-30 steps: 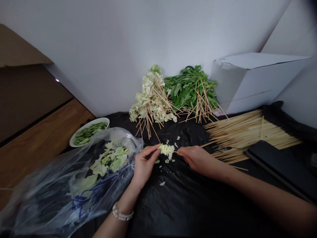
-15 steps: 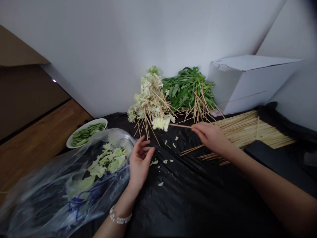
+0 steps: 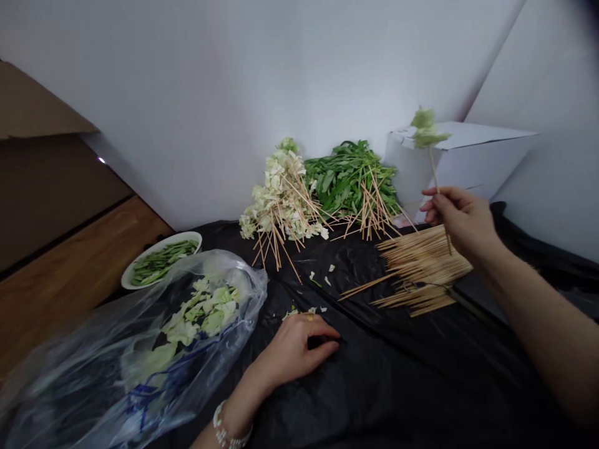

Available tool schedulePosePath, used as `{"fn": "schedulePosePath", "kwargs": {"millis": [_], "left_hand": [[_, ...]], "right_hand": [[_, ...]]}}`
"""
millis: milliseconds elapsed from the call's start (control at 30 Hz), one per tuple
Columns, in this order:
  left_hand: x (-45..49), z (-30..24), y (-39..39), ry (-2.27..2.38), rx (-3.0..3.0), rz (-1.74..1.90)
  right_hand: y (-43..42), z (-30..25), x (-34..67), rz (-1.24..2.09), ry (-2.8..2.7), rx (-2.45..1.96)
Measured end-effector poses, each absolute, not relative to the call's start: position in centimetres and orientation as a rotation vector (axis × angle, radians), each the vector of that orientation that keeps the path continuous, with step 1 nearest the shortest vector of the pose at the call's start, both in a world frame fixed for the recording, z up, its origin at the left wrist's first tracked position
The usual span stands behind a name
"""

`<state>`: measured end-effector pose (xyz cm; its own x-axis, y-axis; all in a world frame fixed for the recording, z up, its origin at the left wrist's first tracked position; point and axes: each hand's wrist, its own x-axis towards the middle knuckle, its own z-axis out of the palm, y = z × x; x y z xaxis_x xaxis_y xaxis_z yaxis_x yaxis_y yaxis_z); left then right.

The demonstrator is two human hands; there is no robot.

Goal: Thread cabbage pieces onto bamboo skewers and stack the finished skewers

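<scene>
At the right, my right hand [image 3: 461,218] is closed round a wooden skewer [image 3: 433,167], held nearly upright above the loose skewers. Pale green cabbage leaves [image 3: 427,130] are threaded on its top end, in front of the white box. My left hand [image 3: 304,349] rests low on the black plastic sheet [image 3: 374,386], its thumb and fingers apart and nothing between them. Small cabbage scraps [image 3: 322,276] lie just beyond it. To its left, a clear plastic bag [image 3: 255,287] holds loose cabbage pieces [image 3: 210,308].
Finished-looking cabbage skewers [image 3: 281,193] are piled against the wall beside skewered leafy greens [image 3: 346,174]. Bare skewers [image 3: 421,255] lie at right, near a white box [image 3: 472,162]. A white bowl [image 3: 200,240] of green bean-like pieces stands at left.
My right hand has carried the cabbage skewer right and up, turning it from level to nearly upright. My left hand has moved right and down, nearer to me.
</scene>
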<state>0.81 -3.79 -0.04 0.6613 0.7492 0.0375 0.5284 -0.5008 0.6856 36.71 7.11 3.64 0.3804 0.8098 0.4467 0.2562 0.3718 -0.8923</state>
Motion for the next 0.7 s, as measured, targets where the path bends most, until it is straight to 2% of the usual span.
{"fn": "schedulePosePath", "kwargs": {"millis": [233,333,500,633,700], "left_hand": [[1.0,-0.2,-3.7,1.021,2.217,0.434],[1.0,-0.2,-3.8,1.029,2.212,0.43],[0.8,-0.2,-4.0,1.036,2.221,0.424],[0.8,-0.3,-4.0,1.017,2.21,0.421],[0.8,-0.3,-4.0,1.006,2.2,0.422]], "right_hand": [[8.7,2.9,35.8,0.431,-1.358,-1.34],[10.6,4.1,31.0,0.393,-1.485,-1.311],[15.0,9.0,21.3,0.245,-1.739,-1.231],[19.3,11.5,16.0,-0.04,-1.892,-1.343],[21.1,11.4,14.3,0.02,-2.046,-1.478]]}}
